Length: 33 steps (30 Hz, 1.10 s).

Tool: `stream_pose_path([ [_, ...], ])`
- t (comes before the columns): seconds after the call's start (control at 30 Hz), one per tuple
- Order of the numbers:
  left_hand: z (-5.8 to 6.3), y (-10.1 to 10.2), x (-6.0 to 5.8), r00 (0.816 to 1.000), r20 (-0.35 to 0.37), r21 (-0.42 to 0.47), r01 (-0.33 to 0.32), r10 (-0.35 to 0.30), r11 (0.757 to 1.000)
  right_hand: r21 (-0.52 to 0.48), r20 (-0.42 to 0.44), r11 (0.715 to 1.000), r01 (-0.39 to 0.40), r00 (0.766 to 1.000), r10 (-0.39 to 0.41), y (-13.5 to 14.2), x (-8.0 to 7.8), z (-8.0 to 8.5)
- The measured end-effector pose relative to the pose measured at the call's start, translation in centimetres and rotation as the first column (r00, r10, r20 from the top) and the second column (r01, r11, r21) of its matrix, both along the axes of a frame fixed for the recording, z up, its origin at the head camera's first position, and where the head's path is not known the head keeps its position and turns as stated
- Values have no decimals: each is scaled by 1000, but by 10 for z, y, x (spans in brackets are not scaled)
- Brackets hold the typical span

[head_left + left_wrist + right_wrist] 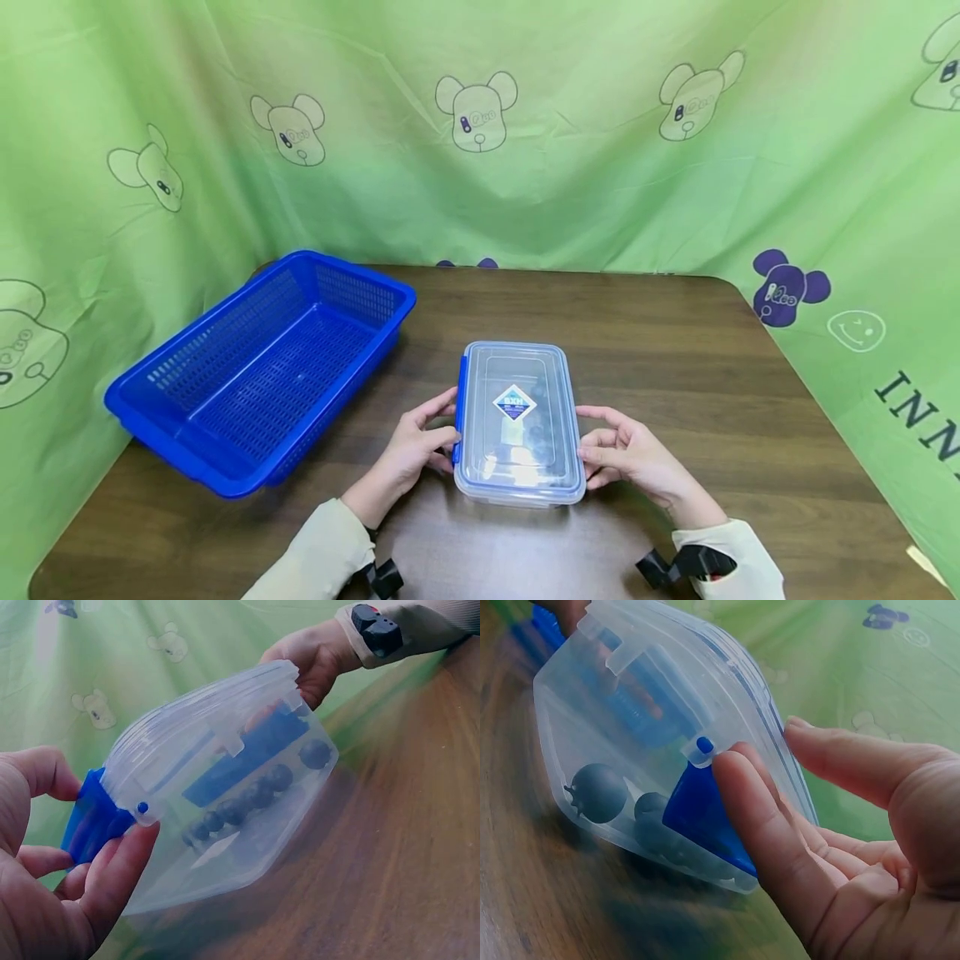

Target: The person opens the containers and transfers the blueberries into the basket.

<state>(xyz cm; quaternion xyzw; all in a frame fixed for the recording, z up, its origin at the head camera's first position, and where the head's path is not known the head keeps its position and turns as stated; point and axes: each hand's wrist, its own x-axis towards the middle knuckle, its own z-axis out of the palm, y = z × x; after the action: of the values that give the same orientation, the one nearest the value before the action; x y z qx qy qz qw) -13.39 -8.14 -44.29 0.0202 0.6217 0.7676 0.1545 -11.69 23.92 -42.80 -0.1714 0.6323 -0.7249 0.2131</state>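
A clear plastic food container [521, 454] with a lid and a diamond-shaped label sits on the table between both hands. Through its wall, several dark round fruit-like things [259, 791] show; one [600, 793] bears a small tuft. My left hand [408, 446] holds the container's left side, its fingers around the blue latch [96, 817], which stands out from the wall. On the opposite side, my right hand [626, 454] holds the container, with fingertips on another blue latch [705, 817] and one at the lid's edge.
A big blue perforated basket [273, 367] stands at the left of the brown wooden table [645, 325]. A green cloth [570, 192] with mouse-head prints hangs behind the table and along its sides. Black devices [686, 562] are strapped at both wrists.
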Motion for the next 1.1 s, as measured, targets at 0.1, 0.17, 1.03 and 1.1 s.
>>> stream_pose_path([
  [0.1,2,2,2,1000,-4,-5,-19,19,1000,-1,-8,1000,3,1000,-3,-1,0,1],
  [0.17,4,4,4,1000,-3,-14,-31,31,999,0,-7,1000,3,1000,-3,-2,0,0],
  [1.03,13,14,-1,986,-155,-233,-103,68,967,105,12,992,64,998,-66,-4,2,5],
  [1.1,14,15,0,978,-201,-297,-114,54,948,111,10,991,69,997,-71,-4,2,5],
])
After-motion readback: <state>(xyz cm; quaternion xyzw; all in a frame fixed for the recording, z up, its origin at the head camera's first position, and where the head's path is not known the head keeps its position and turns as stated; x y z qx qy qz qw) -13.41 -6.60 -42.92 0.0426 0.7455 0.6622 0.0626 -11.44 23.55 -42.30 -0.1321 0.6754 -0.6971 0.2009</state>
